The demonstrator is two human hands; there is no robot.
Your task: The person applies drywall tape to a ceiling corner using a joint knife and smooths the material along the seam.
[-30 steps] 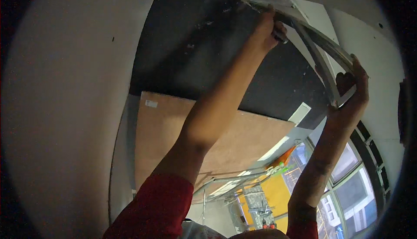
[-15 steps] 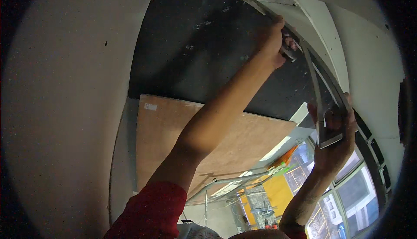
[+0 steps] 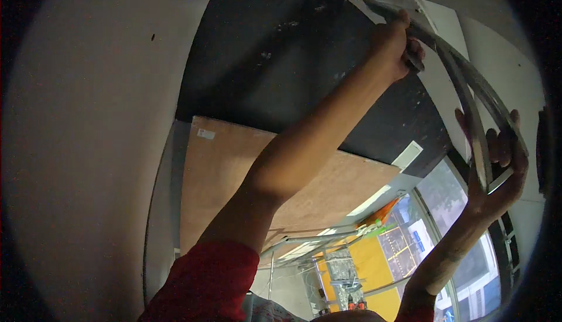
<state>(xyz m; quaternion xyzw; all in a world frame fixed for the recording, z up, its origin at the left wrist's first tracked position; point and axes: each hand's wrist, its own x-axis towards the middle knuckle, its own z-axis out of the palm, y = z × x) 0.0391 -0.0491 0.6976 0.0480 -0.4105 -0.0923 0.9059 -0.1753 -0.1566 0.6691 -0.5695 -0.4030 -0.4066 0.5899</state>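
1. A long, straight-looking grey metal bar with a hollow, channel-like end (image 3: pixel 436 42) is held up high, alongside a large matt-black panel (image 3: pixel 263 64) and in front of a smooth off-white surface (image 3: pixel 503 58); I cannot tell whether it touches either.
2. Its long axis slants from the upper middle of the view down to the right, the wide, pale-edged end pointing toward the lower right; the lens bends its edges.
3. The far tip is hard to make out against the off-white surface, and the fingers cover parts of both stretches. A small dark shape by the left fingers is too shadowed to name.
4. The left hand (image 3: pixel 389 50) has its grip closed around the bar's upper stretch, thumb side up.
5. The right hand (image 3: pixel 497 196) cups the wide end, its grip curled around it, fingertips showing past the edges.
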